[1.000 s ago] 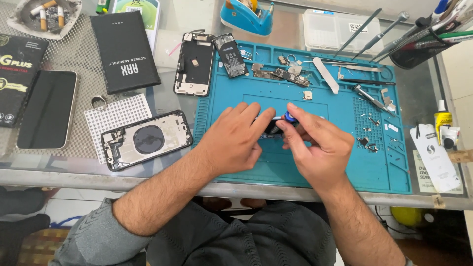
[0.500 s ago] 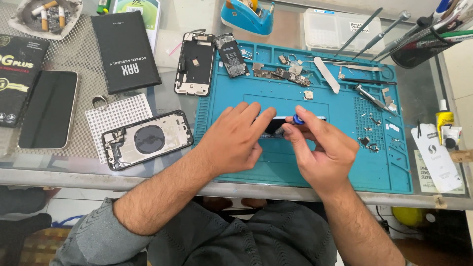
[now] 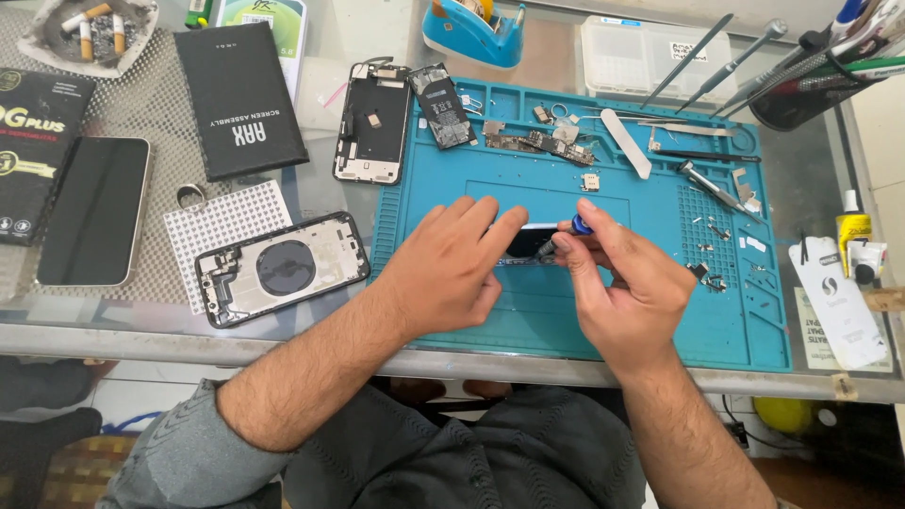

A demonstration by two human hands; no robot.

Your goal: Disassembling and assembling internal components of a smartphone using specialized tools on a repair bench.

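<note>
Here the left hand [image 3: 452, 269] lies flat, fingers spread, pressing down on a small dark phone part [image 3: 528, 243] on the teal repair mat [image 3: 584, 320]. The right hand [image 3: 627, 283] is just beside it, fingers pinched around a small screwdriver [image 3: 566, 236] with a blue cap, its tip touching the part between the two hands. Beyond the left hand lies an open phone frame [image 3: 370, 123]; off to its outer side, on the worktop [image 3: 141, 311], rests a phone back housing [image 3: 281, 267].
</note>
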